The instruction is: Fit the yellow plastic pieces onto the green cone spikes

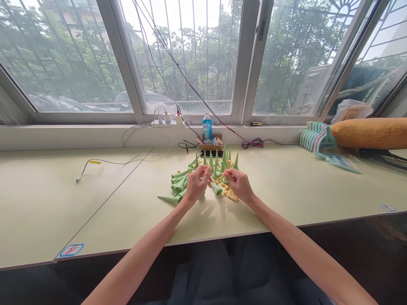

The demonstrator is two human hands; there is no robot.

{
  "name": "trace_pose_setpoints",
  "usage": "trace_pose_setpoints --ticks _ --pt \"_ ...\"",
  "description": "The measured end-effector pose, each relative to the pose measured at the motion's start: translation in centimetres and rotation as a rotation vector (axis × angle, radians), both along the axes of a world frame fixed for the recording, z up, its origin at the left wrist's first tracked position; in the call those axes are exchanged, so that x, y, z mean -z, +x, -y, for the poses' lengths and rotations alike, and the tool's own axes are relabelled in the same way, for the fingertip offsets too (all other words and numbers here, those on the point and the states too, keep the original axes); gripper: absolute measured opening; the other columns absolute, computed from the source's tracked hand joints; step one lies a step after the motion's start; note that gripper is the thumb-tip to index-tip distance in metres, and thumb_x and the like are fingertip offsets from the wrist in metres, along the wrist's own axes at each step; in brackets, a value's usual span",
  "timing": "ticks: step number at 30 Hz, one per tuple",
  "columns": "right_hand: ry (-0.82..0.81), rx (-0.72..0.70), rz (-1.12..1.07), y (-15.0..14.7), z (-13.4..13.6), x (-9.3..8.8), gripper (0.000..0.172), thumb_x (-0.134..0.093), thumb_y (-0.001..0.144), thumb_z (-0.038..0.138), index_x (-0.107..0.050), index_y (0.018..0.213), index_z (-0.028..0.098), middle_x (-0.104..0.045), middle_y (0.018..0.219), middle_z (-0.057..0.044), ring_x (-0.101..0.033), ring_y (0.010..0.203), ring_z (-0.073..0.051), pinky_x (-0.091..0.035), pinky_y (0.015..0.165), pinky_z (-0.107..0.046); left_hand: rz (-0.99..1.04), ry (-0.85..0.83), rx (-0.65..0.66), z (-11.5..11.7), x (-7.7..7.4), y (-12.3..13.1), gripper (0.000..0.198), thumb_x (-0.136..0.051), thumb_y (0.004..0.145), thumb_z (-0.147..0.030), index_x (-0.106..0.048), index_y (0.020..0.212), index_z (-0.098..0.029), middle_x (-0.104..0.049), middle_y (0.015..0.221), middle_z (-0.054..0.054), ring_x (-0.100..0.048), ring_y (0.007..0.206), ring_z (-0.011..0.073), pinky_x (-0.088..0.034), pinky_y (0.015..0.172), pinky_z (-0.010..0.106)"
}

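My left hand (pixel 197 184) is closed, its thumb and fingertips pinched together above the pile; whatever they grip is too small to make out. Facing it, my right hand (pixel 240 184) is also pinched, its fingertips close to the left ones, with the contents unclear. A hollow green plastic cone (pixel 217 190) shows just below and between the hands; whether it is held or lies on the table I cannot tell. More green cones (pixel 179 183) lie on their sides left of my left hand. Behind the hands, several pointed green cones (pixel 224 156) stand upright. Small yellow plastic pieces (pixel 230 194) are scattered beside my right hand.
A blue-labelled bottle (pixel 207 129) stands in a small cardboard box (pixel 218 147) by the windowsill. Cables (pixel 252 144) and a power strip (pixel 168 123) are at the back. Light-green plastic items (pixel 319 137) and an orange cylindrical cushion (pixel 370 133) are at right. The table's front edge runs below my forearms.
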State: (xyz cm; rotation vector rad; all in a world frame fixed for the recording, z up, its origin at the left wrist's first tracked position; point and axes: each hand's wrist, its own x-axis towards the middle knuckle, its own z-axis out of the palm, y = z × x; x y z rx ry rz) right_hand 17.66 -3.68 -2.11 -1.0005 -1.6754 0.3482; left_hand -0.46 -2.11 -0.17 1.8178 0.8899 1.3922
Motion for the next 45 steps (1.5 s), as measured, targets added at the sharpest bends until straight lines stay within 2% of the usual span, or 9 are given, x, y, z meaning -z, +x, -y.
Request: trace_pose_setpoints --ticks 6,10,16,25,31,34,40,45 --pt "0.016 -0.021 -0.030 -0.04 0.15 -0.04 0.028 -0.050 0.094 0.041 -0.064 0.088 0.017 -0.067 0.084 -0.006 -0.058 0.065 -0.014 -0.050 0.059 -0.026 0.020 -0.194 0.156 0.09 -0.33 0.08 0.042 -0.061 0.083 -0.054 -0.059 0.099 -0.015 -0.063 0.069 0.002 -0.064 0.055 0.0158 -0.055 0.044 0.027" --pt "0.013 -0.029 -0.017 -0.05 0.01 0.12 0.028 -0.051 0.093 0.041 -0.064 0.086 0.017 -0.068 0.083 -0.007 -0.059 0.066 -0.015 -0.050 0.061 -0.027 0.008 -0.231 0.189 0.39 -0.65 0.09 0.044 -0.067 0.079 -0.052 -0.059 0.102 -0.015 -0.061 0.067 0.000 -0.064 0.057 0.0159 -0.058 0.048 0.029" --pt "-0.037 -0.031 -0.004 -0.02 -0.14 0.38 0.028 -0.051 0.093 0.042 -0.062 0.086 0.017 -0.066 0.078 -0.005 -0.056 0.060 -0.014 -0.047 0.058 -0.026 -0.002 -0.197 0.211 0.43 -0.53 -0.06 0.043 -0.069 0.078 -0.049 -0.055 0.103 -0.017 -0.062 0.070 0.000 -0.065 0.062 0.0161 -0.059 0.051 0.030" --pt "-0.057 0.009 0.068 0.01 -0.02 0.35 0.039 -0.042 0.096 0.049 -0.058 0.079 0.017 -0.050 0.059 0.002 -0.039 0.051 -0.011 -0.033 0.051 -0.024 -0.154 0.022 0.141 0.12 0.27 -0.24 0.042 -0.066 0.081 -0.047 -0.049 0.108 -0.021 -0.060 0.080 0.000 -0.062 0.059 0.0124 -0.051 0.040 0.020" --pt "-0.024 0.028 0.094 0.09 -0.03 0.45 0.047 -0.035 0.098 0.052 -0.044 0.066 0.019 -0.040 0.056 0.004 -0.034 0.051 -0.010 -0.030 0.051 -0.024 -0.214 0.093 0.090 0.40 0.09 -0.08 0.038 -0.062 0.084 -0.045 -0.049 0.111 -0.021 -0.060 0.084 0.002 -0.061 0.062 0.0107 -0.050 0.043 0.017" --pt "-0.013 0.027 0.088 0.04 -0.05 0.41 0.049 -0.034 0.098 0.054 -0.039 0.063 0.020 -0.040 0.056 0.004 -0.034 0.051 -0.010 -0.030 0.051 -0.024 -0.208 0.097 0.082 0.50 -0.04 -0.02 0.038 -0.060 0.085 -0.046 -0.050 0.111 -0.021 -0.061 0.083 0.002 -0.062 0.063 0.0113 -0.050 0.044 0.018" --pt "-0.026 0.005 0.058 -0.05 -0.16 0.40 0.049 -0.036 0.097 0.056 -0.042 0.065 0.020 -0.041 0.056 0.004 -0.035 0.051 -0.010 -0.030 0.051 -0.024 -0.136 0.020 0.112 0.28 0.06 -0.07 0.046 -0.061 0.084 -0.049 -0.053 0.119 -0.018 -0.063 0.084 0.004 -0.062 0.062 0.0131 -0.050 0.041 0.020" --pt "-0.049 -0.021 0.054 -0.05 -0.12 0.45 0.048 -0.039 0.096 0.057 -0.044 0.066 0.019 -0.040 0.057 0.004 -0.035 0.052 -0.010 -0.031 0.052 -0.023 -0.091 -0.072 0.183 0.26 0.06 -0.11 0.047 -0.061 0.084 -0.048 -0.056 0.117 -0.016 -0.063 0.070 0.002 -0.060 0.054 0.0134 -0.051 0.040 0.023"
